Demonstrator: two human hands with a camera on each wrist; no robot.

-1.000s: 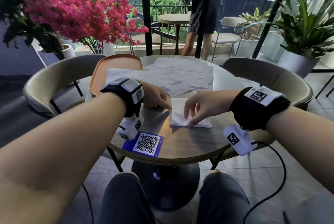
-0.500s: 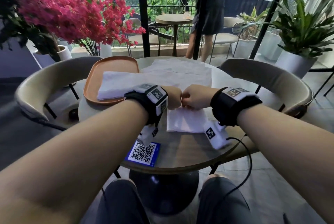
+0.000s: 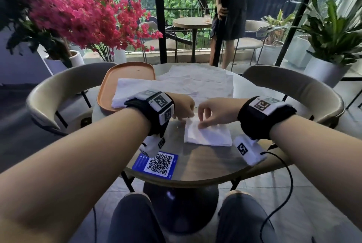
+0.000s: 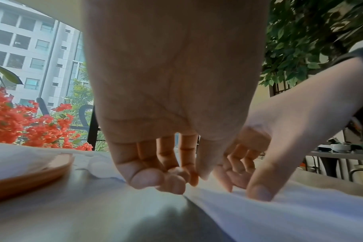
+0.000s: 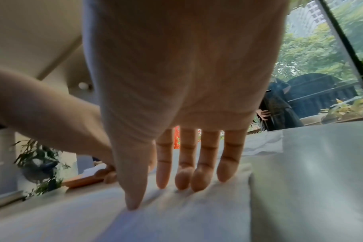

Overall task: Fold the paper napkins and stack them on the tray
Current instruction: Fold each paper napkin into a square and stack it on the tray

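A folded white napkin [image 3: 210, 136] lies on the round table [image 3: 201, 164] in front of me. My left hand [image 3: 183, 118] is at its far left corner with curled fingers; in the left wrist view its thumb and fingertips [image 4: 176, 183] meet at the napkin's edge [image 4: 280, 216]. My right hand [image 3: 203, 124] presses straight fingers and thumb onto the napkin's far half [image 5: 186, 217]. At the back left an orange tray [image 3: 109, 84] carries a stack of folded napkins [image 3: 125, 98]. Unfolded napkins [image 3: 195, 82] are spread at the table's far side.
A blue QR card [image 3: 156, 164] lies near the front left edge of the table. Beige chairs [image 3: 58, 90] [image 3: 293, 86] flank the table. A red-flowered plant [image 3: 78, 13] stands at the back left, and a person [image 3: 231, 17] stands beyond the glass.
Both hands went from the napkin's near part to its far edge as fists, folding it over. Now they have parted a little, and the right hand's fingers press the napkin flat.
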